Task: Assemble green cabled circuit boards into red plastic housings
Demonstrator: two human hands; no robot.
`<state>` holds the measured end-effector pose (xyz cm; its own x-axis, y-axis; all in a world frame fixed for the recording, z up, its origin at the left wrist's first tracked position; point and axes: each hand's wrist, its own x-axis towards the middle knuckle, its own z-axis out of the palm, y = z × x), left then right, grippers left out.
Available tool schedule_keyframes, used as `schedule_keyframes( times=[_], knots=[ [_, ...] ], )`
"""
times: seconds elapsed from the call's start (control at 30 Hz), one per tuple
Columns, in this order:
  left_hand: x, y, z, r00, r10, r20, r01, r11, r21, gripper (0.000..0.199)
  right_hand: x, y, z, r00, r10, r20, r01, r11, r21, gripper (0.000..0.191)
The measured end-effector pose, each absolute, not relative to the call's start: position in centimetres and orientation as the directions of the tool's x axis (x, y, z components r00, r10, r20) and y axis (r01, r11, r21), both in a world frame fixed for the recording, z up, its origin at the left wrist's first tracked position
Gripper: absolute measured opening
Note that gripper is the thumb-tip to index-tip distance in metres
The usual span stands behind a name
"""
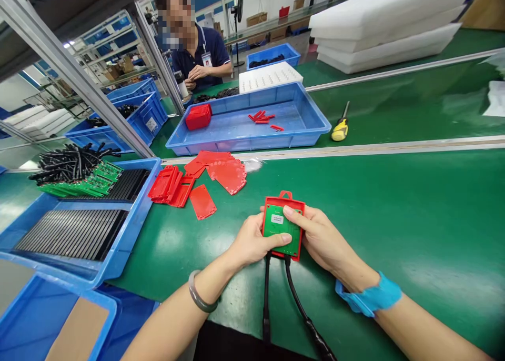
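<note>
A green circuit board (278,229) with a small white label lies inside a red plastic housing (301,245). Both of my hands grip this housing above the green table. On the left side, my left hand (252,240) presses its thumb on the lower part of the board. From the right, my right hand (317,234) wraps its fingers round the housing, thumb on the board's upper part. Two black cables (294,292) run down from its lower edge. To the left lie red housings (168,186) and flat red covers (203,201).
At left, a blue tray (136,234) holds boards with black cables (94,179) and a black slotted rack (71,233). A blue bin (236,140) behind contains red parts. A yellow screwdriver (340,129) lies right of it. A person (205,56) works across the table.
</note>
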<state>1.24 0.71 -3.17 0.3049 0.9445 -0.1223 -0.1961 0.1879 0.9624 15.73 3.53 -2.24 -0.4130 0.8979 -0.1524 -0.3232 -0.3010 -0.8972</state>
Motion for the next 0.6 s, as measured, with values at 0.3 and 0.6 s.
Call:
schedule_keyframes(
  times=[0.3, 0.6],
  knots=[
    [1.30, 0.99, -3.76, 0.279, 0.950, -0.137, -0.120, 0.176, 0.977, 0.045, 15.51, 3.44, -2.07, -0.385, 0.892, -0.238, -0.353, -0.380, -0.855, 0.035],
    [1.73, 0.79, -4.23, 0.196, 0.970, -0.147, -0.022, 0.155, 0.988, 0.034, 15.15, 3.06, -2.64, -0.289, 0.911, -0.294, -0.386, -0.392, -0.835, 0.038]
  ],
)
